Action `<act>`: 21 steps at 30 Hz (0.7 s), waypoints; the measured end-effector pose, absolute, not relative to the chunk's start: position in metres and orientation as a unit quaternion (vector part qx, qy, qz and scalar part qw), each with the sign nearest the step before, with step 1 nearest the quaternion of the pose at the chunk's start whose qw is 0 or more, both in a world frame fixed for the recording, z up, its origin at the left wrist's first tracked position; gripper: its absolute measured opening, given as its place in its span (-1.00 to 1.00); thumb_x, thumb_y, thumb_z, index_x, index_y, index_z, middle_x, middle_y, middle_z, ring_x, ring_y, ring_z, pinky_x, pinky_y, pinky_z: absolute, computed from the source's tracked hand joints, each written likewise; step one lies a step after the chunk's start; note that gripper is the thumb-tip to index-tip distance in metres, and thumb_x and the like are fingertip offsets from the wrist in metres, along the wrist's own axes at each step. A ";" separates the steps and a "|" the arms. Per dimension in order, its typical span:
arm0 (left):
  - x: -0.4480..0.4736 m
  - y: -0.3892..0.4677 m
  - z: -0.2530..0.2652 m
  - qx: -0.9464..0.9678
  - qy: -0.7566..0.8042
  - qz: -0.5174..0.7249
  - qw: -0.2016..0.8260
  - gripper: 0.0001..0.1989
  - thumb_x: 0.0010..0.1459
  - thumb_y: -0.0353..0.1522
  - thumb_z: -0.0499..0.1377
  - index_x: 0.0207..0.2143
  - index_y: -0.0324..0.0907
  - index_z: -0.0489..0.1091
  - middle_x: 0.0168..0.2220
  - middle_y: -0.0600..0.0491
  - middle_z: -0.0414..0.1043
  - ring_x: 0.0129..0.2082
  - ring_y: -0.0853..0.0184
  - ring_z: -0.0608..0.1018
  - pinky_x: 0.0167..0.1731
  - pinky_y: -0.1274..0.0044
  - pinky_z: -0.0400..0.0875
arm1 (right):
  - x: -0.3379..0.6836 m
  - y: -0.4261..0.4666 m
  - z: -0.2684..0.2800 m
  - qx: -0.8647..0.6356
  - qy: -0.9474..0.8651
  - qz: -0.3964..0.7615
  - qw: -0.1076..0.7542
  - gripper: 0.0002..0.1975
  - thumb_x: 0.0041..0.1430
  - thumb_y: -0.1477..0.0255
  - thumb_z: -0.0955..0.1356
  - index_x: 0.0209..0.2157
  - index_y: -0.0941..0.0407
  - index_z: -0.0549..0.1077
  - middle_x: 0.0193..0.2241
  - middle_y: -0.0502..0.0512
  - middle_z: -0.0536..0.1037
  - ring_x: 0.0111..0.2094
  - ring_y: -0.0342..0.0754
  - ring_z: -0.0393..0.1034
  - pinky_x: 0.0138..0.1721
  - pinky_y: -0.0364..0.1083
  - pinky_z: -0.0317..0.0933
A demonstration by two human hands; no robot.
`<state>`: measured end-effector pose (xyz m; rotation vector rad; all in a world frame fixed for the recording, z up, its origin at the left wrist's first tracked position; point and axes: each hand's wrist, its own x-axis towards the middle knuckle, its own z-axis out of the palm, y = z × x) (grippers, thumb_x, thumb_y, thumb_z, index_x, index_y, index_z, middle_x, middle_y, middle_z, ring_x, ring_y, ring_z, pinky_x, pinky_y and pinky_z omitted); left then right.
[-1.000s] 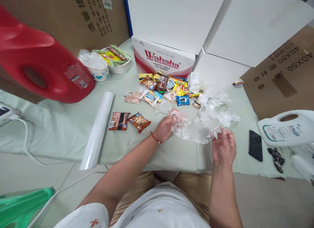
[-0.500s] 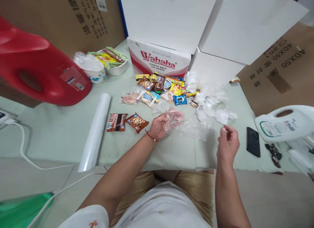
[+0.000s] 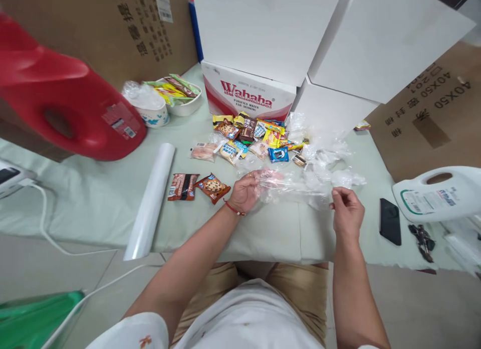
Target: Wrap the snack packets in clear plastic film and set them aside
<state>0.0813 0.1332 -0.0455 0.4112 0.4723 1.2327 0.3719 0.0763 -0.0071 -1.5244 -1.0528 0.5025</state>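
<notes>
My left hand (image 3: 245, 192), a red cord on its wrist, is closed on one end of a piece of clear plastic film (image 3: 296, 186). The film stretches across to my right hand (image 3: 346, 208), whose thumb and fingers pinch near its other end. Something pink (image 3: 276, 175) shows through the film beside my left fingers; its kind is not clear. A heap of wrapped snacks (image 3: 259, 138) lies beyond my hands. To the left of my left hand are a wrapped cookie (image 3: 213, 187) and a brown snack packet (image 3: 183, 187). Crumpled clear plastic (image 3: 326, 153) is piled beyond my right hand.
A white roll (image 3: 149, 201) lies at left, near a red jug (image 3: 71, 98). Behind stand a Wahaha carton (image 3: 248, 91), a tub of snack sticks (image 3: 184, 106) and a patterned cup (image 3: 153, 116). At right are a phone (image 3: 390, 221), keys (image 3: 423, 241) and a white jug (image 3: 443, 193).
My right hand, apart from the film half a second ago, now pinches it. The film is drawn out between both hands. The view has shifted slightly.
</notes>
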 end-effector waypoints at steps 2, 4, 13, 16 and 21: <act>0.081 0.132 -0.043 0.205 0.210 0.567 0.769 -0.94 -0.20 -0.49 0.25 -0.58 -0.20 0.42 -0.20 0.03 0.59 -0.25 0.29 0.58 -0.20 0.45 0.48 | 0.369 0.068 -0.004 -0.611 -0.421 0.220 0.633 -0.74 0.11 0.22 0.49 -0.24 0.09 0.54 -0.31 0.01 0.52 -0.37 -0.12 0.41 -0.38 -0.12 0.36; 0.081 0.129 -0.038 0.219 0.204 0.562 0.771 -0.93 -0.18 -0.43 0.26 -0.61 -0.18 0.40 -0.26 0.02 0.56 -0.28 0.27 0.56 -0.23 0.43 0.48 | 0.364 0.065 -0.001 -0.564 -0.421 0.230 0.672 -0.75 0.11 0.24 0.51 -0.25 0.08 0.52 -0.21 0.04 0.55 -0.21 -0.07 0.48 -0.18 -0.02 0.46; 0.084 0.120 -0.018 0.349 0.356 0.467 0.731 -0.41 0.16 0.21 0.11 -0.45 -0.13 0.38 -0.23 -0.05 0.52 -0.21 0.21 0.55 -0.29 0.47 0.44 | 0.360 0.076 0.006 -0.486 -0.551 0.302 0.608 -0.84 0.12 0.25 0.51 -0.33 0.03 0.58 -0.13 0.09 0.52 -0.12 0.01 0.50 0.09 0.16 0.39; 0.099 0.111 -0.011 0.433 0.453 0.436 0.646 -0.51 0.10 0.12 0.26 -0.30 -0.12 0.47 -0.15 -0.05 0.53 -0.11 0.17 0.53 -0.16 0.48 0.40 | 0.356 0.078 0.011 -0.472 -0.620 0.300 0.550 -0.88 0.19 0.27 0.47 -0.31 0.01 0.60 -0.10 0.12 0.53 -0.08 0.05 0.49 0.08 0.15 0.40; 0.121 0.101 -0.005 0.537 0.524 0.379 0.541 -0.69 -0.13 -0.20 0.48 -0.48 -0.12 0.44 -0.38 0.05 0.49 -0.14 0.12 0.52 -0.11 0.47 0.33 | 0.346 0.077 0.022 -0.437 -0.700 0.311 0.472 -0.92 0.20 0.31 0.44 -0.33 0.01 0.58 -0.09 0.14 0.56 -0.09 0.06 0.50 0.02 0.12 0.38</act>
